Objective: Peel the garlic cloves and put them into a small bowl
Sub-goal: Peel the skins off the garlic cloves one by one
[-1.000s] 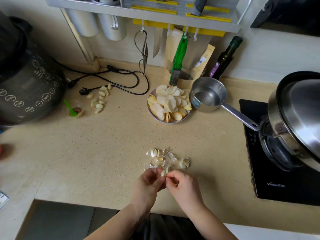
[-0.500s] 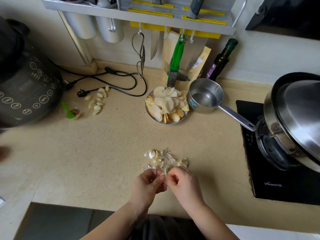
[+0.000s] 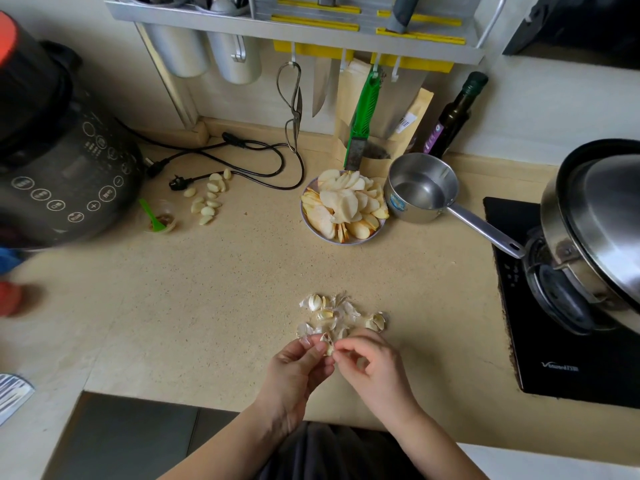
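Near the counter's front edge my left hand and my right hand meet over a garlic clove. Thumb and fingers of the left hand pinch the clove, which still has papery skin on it. My right hand's fingertips pinch at its skin from the right. Just beyond the hands lies a pile of garlic skins and unpeeled cloves. Several peeled cloves lie loose on the counter at the back left. A small clear bowl with a green spoon stands beside them.
A plate of sliced apple and a steel saucepan stand at the back centre. An induction hob with a lidded pot is at the right. A black cooker and its cable fill the back left.
The hands stay together over the clove, their fingers shifting slightly on its skin. The camera view has tilted a little.
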### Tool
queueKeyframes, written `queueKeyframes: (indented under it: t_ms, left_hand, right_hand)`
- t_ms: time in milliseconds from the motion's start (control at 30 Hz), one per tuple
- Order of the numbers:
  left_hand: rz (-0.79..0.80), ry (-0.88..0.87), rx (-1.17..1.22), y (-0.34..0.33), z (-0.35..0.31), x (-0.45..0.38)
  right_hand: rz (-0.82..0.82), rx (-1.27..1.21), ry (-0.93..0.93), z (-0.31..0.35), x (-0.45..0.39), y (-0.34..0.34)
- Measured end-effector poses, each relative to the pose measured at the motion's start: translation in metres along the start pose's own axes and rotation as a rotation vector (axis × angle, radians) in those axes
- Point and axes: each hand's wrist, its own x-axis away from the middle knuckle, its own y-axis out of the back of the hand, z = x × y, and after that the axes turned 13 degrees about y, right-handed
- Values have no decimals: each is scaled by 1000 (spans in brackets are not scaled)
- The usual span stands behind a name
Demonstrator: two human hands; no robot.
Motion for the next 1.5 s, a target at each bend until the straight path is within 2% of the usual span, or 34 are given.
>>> queueKeyframes:
  t_ms: [233, 400, 500, 667, 767, 833, 1000, 1200, 1500]
  left_hand:
    - [-9, -50, -86, 3, 3, 4]
    - [-67, -151, -231, 3, 7, 6]
    - [-46, -179, -307, 3, 9, 9]
    - [-50, -98, -327, 4, 9, 6]
    - [-22, 2, -282, 4, 10, 7]
    - [14, 69, -159, 5, 9, 7]
    - [71, 111, 85, 5, 3, 6]
    - [14, 63, 73, 3, 4, 5]
    - [-59, -38, -81, 1, 6, 3]
  right_hand:
    - [39, -43, -83, 0, 2, -1]
    - [55, 154, 4, 7, 3, 1]
    - [32, 304, 80, 12, 1, 1]
    - [19, 352, 88, 7, -1, 5]
    - [-32, 382, 6, -1, -5, 11]
    - [-37, 398, -56, -7, -7, 12]
    - [107, 302, -85, -10, 0, 4]
    - [47, 113, 89, 3, 5, 6]
    - [97, 268, 120, 9, 1, 4]
